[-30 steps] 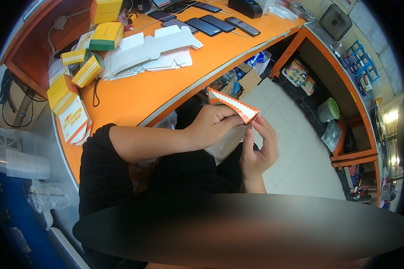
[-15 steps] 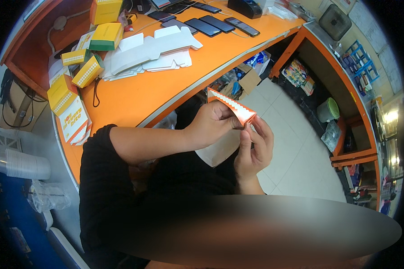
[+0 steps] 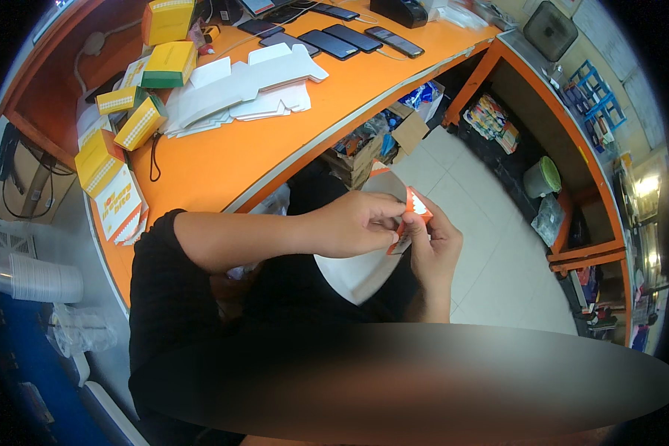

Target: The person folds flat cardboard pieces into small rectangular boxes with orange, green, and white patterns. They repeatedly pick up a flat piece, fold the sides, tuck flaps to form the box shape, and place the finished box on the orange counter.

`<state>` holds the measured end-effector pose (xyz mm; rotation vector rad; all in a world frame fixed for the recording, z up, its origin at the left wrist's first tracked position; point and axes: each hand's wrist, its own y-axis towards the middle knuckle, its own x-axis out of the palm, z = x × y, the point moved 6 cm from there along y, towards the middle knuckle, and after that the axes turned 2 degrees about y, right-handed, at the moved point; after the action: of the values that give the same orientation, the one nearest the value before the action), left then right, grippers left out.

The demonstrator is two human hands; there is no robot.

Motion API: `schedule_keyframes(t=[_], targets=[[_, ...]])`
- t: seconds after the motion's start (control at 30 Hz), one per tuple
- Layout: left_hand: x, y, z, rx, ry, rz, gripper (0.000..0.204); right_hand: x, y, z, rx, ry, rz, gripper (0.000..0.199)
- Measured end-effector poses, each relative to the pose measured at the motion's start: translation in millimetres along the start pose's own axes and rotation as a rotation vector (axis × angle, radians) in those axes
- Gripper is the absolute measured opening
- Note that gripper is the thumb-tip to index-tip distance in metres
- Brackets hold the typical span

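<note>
Both hands, the left hand [image 3: 357,223] and right hand [image 3: 432,245], pinch one orange-and-white carton flap [image 3: 412,212], held above the lap beside the orange counter [image 3: 223,160]. On the counter lie one stack of flat white blanks [image 3: 241,89], four dark phones [image 3: 334,37] and several yellow boxes [image 3: 137,123].

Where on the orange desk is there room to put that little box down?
Bare orange desk top lies between the white flat cardboard stack and the desk's near edge. Crowded: yellow boxes on the left, dark phones at the back.
</note>
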<state>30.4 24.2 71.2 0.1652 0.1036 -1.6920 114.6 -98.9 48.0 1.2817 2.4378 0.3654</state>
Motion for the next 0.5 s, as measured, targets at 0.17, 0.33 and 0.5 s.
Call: schedule_keyframes(t=[0.17, 0.33, 0.5], targets=[[-32, -18, 50, 0.421, 0.694, 0.405, 0.045, -18, 3, 0, -0.059, -0.139, 0.286, 0.014], [-33, -13, 37, 0.419, 0.545, 0.423, 0.025, 1, -12, -26, -0.278, 0.086, 0.163, 0.024], [-30, -24, 34, 0.62, 0.538, 0.488, 0.019, 23, -11, -9, -0.201, 0.208, 0.048, 0.039]])
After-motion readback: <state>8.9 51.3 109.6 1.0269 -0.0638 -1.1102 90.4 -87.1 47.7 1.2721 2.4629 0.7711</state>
